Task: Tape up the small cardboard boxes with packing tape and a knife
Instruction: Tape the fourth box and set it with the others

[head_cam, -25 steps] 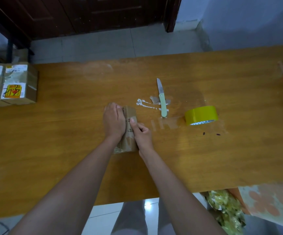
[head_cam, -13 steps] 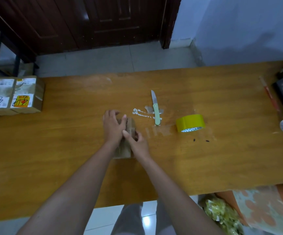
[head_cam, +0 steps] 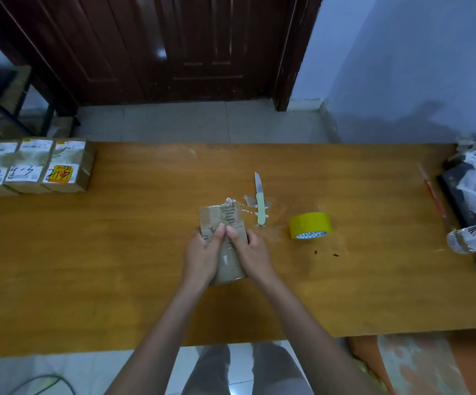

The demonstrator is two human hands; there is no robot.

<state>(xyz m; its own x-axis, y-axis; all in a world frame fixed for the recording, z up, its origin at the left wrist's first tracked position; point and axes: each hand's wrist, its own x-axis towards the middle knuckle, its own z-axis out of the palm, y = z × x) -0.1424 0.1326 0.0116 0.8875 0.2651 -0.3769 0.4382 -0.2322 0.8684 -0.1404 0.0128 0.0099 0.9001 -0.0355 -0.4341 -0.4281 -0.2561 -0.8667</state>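
I count one small cardboard box (head_cam: pixel 223 240) between my hands, three labelled boxes (head_cam: pixel 33 166) far left of them, one knife (head_cam: pixel 260 201) and one yellow tape roll (head_cam: pixel 310 225) just right on the worktop (head_cam: pixel 117 266). Label writing is illegible. Left hand (head_cam: pixel 202 256) and right hand (head_cam: pixel 252 252) both grip the box, thumbs meeting on top.
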